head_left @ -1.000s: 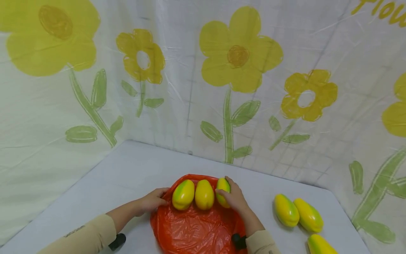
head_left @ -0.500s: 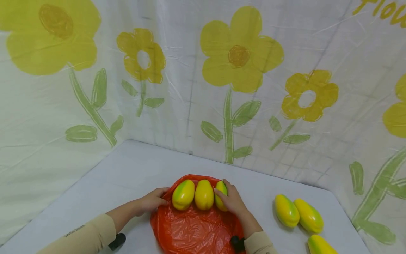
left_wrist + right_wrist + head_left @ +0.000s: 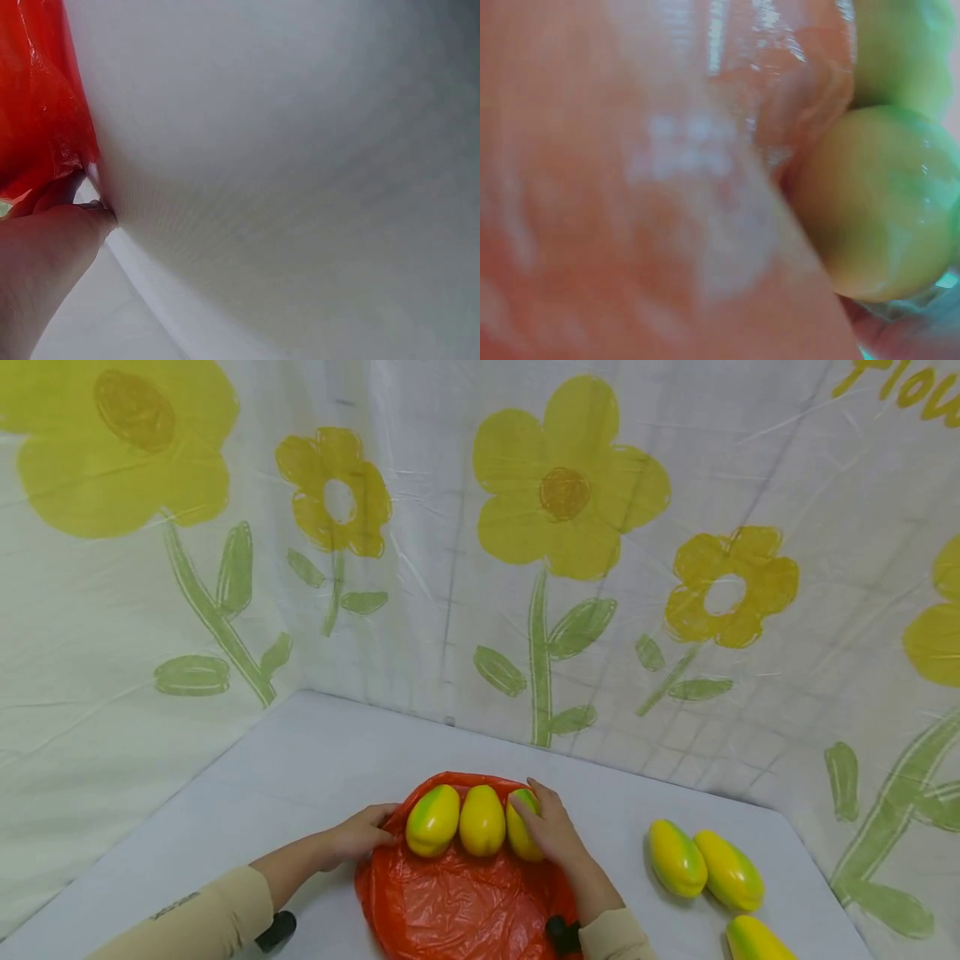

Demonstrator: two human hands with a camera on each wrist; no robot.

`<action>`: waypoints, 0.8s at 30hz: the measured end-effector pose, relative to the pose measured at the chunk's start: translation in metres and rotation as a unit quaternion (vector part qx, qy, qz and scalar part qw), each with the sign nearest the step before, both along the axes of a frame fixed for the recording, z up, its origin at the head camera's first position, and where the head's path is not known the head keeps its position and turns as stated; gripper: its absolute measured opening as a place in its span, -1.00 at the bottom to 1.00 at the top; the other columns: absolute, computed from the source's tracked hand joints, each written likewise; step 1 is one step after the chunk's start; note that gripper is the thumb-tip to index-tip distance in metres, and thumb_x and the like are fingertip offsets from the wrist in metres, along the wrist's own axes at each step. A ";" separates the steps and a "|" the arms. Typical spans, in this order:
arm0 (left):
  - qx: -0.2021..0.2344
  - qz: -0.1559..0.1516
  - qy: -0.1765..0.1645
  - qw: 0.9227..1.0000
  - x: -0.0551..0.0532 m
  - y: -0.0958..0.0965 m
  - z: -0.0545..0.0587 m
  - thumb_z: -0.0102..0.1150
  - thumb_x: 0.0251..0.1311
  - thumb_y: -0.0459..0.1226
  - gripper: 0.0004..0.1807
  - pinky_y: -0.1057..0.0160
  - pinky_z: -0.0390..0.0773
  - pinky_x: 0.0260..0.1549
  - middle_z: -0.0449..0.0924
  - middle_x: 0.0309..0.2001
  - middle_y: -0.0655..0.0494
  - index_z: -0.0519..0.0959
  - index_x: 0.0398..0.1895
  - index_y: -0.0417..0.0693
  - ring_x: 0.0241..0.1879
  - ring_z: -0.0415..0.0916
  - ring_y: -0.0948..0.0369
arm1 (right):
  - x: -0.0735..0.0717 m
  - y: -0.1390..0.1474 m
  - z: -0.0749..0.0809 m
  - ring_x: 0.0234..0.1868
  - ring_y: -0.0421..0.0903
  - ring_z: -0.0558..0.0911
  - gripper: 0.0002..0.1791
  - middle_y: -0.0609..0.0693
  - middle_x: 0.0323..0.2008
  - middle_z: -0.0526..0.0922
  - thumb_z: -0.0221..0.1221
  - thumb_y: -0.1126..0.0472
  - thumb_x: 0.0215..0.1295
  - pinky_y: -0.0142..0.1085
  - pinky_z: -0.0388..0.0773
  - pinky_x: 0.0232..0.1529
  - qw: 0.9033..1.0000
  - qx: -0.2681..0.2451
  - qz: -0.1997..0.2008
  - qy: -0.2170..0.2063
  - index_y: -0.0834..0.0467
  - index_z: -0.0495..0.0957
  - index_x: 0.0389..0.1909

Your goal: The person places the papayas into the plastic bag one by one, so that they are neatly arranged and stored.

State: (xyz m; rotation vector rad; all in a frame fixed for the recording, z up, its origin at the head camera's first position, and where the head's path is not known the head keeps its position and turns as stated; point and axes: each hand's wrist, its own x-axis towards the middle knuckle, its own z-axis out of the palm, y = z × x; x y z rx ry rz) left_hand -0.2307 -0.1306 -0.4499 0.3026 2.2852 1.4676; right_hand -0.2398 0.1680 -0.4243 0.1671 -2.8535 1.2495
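A red plastic bag (image 3: 457,910) lies spread on the table in the head view. Two yellow papayas with green streaks, the left papaya (image 3: 433,821) and the middle papaya (image 3: 482,821), sit in a row at its far side. My right hand (image 3: 555,831) grips the right-hand papaya (image 3: 519,837) of that row, its thumb over the near face; in the right wrist view this papaya (image 3: 881,202) shows close up against red plastic. At the bag's left edge, my left hand (image 3: 362,837) pinches the rim; the left wrist view shows the thumb and fingers (image 3: 56,251) at the plastic.
To the right on the white table (image 3: 315,760) lie more papayas: one papaya (image 3: 677,857) beside a second papaya (image 3: 729,872), and a third papaya (image 3: 757,941) nearer the front, cut off by the frame. A flower-printed curtain (image 3: 420,568) hangs behind the table.
The right-hand papaya has come slightly lower and closer to the middle papaya, with my right hand still around it. My left hand and the bag have stayed put.
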 end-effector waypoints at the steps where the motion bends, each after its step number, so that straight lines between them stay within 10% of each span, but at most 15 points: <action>1: 0.000 0.000 0.000 1.000 0.000 0.000 0.000 0.02 0.15 -0.40 -0.45 0.10 0.60 -0.06 0.42 0.17 -0.11 0.31 0.27 -0.15 -0.06 0.45 0.16 | 0.000 0.000 0.001 0.29 0.28 0.26 -0.29 0.31 0.28 0.28 -0.03 -0.13 0.32 0.20 0.16 0.29 1.000 0.000 0.001 0.002 0.26 0.22 0.32; 24: -0.012 0.020 -0.006 1.000 0.000 0.002 0.001 0.04 0.15 -0.39 -0.43 0.07 0.57 -0.03 0.41 0.19 -0.13 0.28 0.29 -0.19 0.00 0.45 0.12 | 0.010 0.042 0.022 0.29 0.28 0.26 -0.35 0.28 0.32 0.23 0.06 -0.06 0.29 0.19 0.28 0.22 0.998 -0.021 -0.060 -0.005 0.18 0.24 0.32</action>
